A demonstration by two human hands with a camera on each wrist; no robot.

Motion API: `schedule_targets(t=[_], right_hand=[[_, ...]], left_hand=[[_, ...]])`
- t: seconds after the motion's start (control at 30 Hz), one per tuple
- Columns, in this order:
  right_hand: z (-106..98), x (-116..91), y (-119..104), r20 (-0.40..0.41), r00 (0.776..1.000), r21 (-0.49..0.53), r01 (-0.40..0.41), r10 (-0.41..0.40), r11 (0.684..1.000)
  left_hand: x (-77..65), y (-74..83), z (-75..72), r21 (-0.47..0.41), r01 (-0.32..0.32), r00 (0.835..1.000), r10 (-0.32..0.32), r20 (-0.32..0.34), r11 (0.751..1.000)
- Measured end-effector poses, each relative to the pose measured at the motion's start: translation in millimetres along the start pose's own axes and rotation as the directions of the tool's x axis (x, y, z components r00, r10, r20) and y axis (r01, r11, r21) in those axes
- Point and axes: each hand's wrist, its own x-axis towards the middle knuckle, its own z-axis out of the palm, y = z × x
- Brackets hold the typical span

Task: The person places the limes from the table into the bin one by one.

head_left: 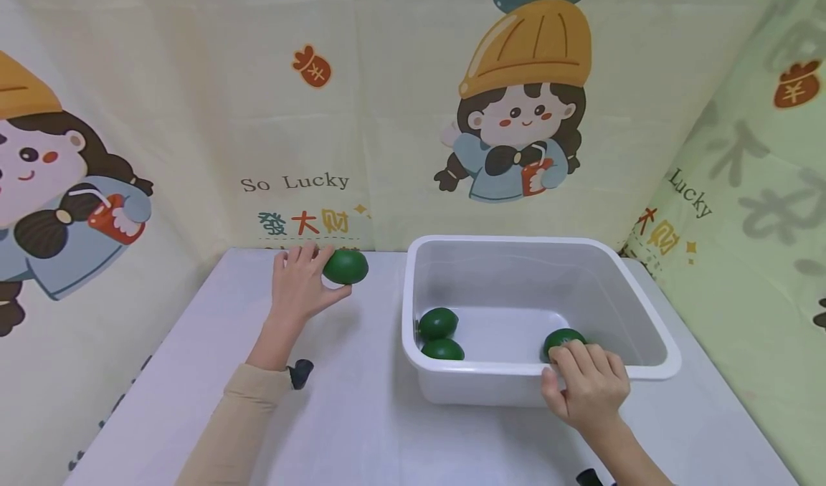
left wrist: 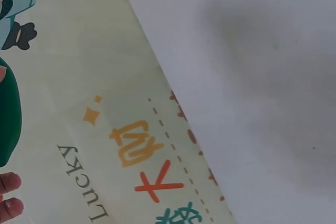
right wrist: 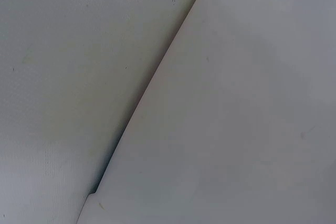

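Note:
Up at the far left of the table, my left hand [head_left: 299,283] pinches a dark green lime [head_left: 347,267] between thumb and fingers, to the left of a white plastic bin [head_left: 484,391]. That lime [left wrist: 9,116] shows only partly at the left edge of the left wrist view. My right hand [head_left: 586,384] grips the bin's front rim, fingers curled over it and thumb outside. Inside the bin, one lime [head_left: 563,340] lies just behind those fingers, partly hidden. Two more, a lime [head_left: 439,323] and a nearer lime [head_left: 443,350], sit together at the bin's left side.
The white table [head_left: 361,429] spreads out in front and to the left of the bin. A cartoon-printed cloth [head_left: 400,113] hangs behind the table and along both sides. In the right wrist view, the bin's outer wall [right wrist: 236,103] fills the right part.

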Motion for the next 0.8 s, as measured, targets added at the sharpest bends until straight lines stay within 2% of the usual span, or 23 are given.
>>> schedule_targets(t=[0.3, 0.8], right_hand=[[-1.0, -0.8, 0.8, 0.015, 1.000, 0.001, -0.001, 0.001, 1.000], [0.3, 0.2, -0.5, 0.007, 1.000, -0.002, 0.001, -0.001, 1.000]], left_hand=[[8.1, 15.7, -12.4, -0.033, -0.005, 1.000, 0.004, -0.031, 0.999], [19.9, 37.8, -24.9, -0.058, -0.079, 0.987, 0.070, -0.144, 0.995]])
